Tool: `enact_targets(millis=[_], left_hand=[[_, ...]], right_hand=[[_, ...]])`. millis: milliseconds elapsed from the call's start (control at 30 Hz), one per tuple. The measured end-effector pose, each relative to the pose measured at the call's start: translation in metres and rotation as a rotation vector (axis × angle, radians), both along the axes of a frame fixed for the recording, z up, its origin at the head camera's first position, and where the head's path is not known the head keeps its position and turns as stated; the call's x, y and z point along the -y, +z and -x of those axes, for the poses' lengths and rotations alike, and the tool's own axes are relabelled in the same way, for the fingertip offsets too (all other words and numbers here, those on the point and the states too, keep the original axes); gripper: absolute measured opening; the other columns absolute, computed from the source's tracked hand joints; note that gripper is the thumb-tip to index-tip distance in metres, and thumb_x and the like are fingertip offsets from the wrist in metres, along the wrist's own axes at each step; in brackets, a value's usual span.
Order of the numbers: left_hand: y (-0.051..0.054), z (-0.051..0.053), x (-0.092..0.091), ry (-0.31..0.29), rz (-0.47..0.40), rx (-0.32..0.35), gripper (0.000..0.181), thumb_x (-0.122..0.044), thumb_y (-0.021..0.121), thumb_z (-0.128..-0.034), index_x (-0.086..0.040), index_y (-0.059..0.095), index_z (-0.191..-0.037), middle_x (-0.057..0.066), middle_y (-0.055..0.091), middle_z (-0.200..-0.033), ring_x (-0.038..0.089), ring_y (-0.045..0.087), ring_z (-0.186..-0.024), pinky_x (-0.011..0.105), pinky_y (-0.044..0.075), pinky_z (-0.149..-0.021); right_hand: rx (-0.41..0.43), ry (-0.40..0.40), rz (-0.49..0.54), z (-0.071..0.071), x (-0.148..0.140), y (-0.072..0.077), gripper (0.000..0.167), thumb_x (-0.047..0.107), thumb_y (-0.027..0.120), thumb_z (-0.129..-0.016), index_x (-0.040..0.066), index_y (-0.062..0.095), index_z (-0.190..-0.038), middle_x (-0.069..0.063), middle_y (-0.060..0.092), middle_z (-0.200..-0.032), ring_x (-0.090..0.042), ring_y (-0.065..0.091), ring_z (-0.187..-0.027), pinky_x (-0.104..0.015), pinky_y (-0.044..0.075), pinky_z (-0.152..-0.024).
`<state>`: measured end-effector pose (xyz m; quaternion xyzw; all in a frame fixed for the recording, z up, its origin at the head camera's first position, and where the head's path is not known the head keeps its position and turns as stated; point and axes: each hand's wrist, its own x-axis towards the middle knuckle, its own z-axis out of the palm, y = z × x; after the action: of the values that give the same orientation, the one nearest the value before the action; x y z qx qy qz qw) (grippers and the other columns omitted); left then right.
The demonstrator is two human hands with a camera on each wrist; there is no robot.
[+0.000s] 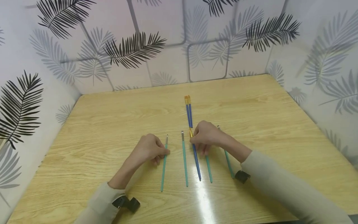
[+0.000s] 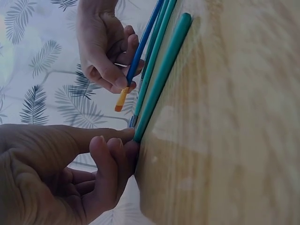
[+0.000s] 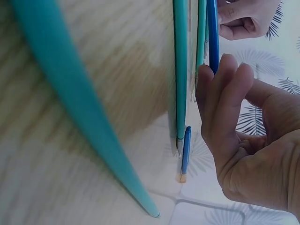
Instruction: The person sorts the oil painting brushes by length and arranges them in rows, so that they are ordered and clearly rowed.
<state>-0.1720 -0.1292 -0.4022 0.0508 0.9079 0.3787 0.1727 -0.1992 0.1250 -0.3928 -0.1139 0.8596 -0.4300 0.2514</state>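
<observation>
My left hand (image 1: pixel 149 149) pinches the leftmost teal brush (image 1: pixel 164 168) near its upper part, the brush lying on the table. In the left wrist view, finger and thumb of the left hand (image 2: pixel 70 173) meet at the end of that teal brush (image 2: pixel 161 79). A blue brush (image 1: pixel 196 161) is pinched near its ferrule by my right hand (image 1: pixel 207 135); its orange bristles (image 2: pixel 118 108) show in the left wrist view. Between the hands lies another teal brush (image 1: pixel 185 161). Partly under the right hand is a teal brush (image 1: pixel 208 169), its upper part hidden.
Two blue brushes (image 1: pixel 188 112) lie side by side farther back on the wooden table (image 1: pixel 117 115). Another teal brush (image 1: pixel 228 163) lies at the right, partly hidden by the right forearm. A leaf-patterned wall covering (image 1: pixel 167 62) stands behind the table.
</observation>
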Motion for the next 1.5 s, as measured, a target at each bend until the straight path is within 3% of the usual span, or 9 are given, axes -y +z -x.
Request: enact_targets(millis=[300, 500, 800, 1233, 1500], left_hand=[[0.001, 0.001, -0.003, -0.034, 0.021, -0.029, 0.015, -0.004, 0.078, -0.0869, -0.003, 0.075, -0.072, 0.006, 0.069, -0.057, 0.016, 0.065, -0.042, 0.027, 0.059, -0.047], [0.001, 0.001, -0.003, -0.053, 0.036, -0.045, 0.015, -0.001, 0.075, -0.0867, -0.002, 0.075, -0.072, 0.007, 0.068, -0.055, 0.016, 0.065, -0.042, 0.027, 0.059, -0.046], [0.001, -0.001, -0.008, -0.029, 0.05, -0.033, 0.016, -0.001, 0.075, -0.0872, -0.002, 0.075, -0.071, 0.007, 0.068, -0.055, 0.017, 0.065, -0.041, 0.026, 0.058, -0.045], [0.001, -0.002, -0.019, -0.027, 0.033, -0.029, 0.017, -0.002, 0.075, -0.0884, -0.002, 0.074, -0.071, 0.006, 0.068, -0.056, 0.016, 0.065, -0.041, 0.027, 0.058, -0.046], [0.0, -0.001, -0.023, -0.029, 0.006, -0.022, 0.018, -0.002, 0.073, -0.0901, -0.002, 0.073, -0.072, 0.006, 0.07, -0.061, 0.017, 0.066, -0.043, 0.028, 0.059, -0.047]], right_hand=[[-0.011, -0.024, 0.088, 0.003, -0.011, 0.005, 0.02, 0.008, 0.061, -0.096, -0.004, 0.07, -0.084, -0.017, 0.074, -0.076, -0.023, 0.07, -0.051, -0.035, 0.062, -0.05], [-0.029, -0.049, 0.09, 0.008, -0.017, 0.01, 0.021, 0.01, 0.059, -0.096, -0.007, 0.07, -0.1, -0.016, 0.075, -0.082, -0.026, 0.073, -0.055, -0.037, 0.063, -0.053], [-0.015, -0.097, 0.137, 0.014, -0.026, 0.01, 0.031, 0.008, 0.058, -0.1, -0.013, 0.063, -0.121, -0.018, 0.073, -0.09, -0.023, 0.072, -0.057, -0.039, 0.065, -0.057], [-0.028, -0.161, 0.134, 0.019, -0.032, 0.01, 0.029, 0.011, 0.058, -0.1, -0.011, 0.062, -0.12, -0.017, 0.073, -0.092, -0.024, 0.072, -0.058, -0.037, 0.064, -0.056], [-0.07, -0.179, 0.122, 0.024, -0.04, 0.014, 0.04, 0.011, 0.053, -0.102, -0.014, 0.055, -0.133, -0.022, 0.067, -0.105, -0.022, 0.072, -0.061, -0.036, 0.065, -0.059]])
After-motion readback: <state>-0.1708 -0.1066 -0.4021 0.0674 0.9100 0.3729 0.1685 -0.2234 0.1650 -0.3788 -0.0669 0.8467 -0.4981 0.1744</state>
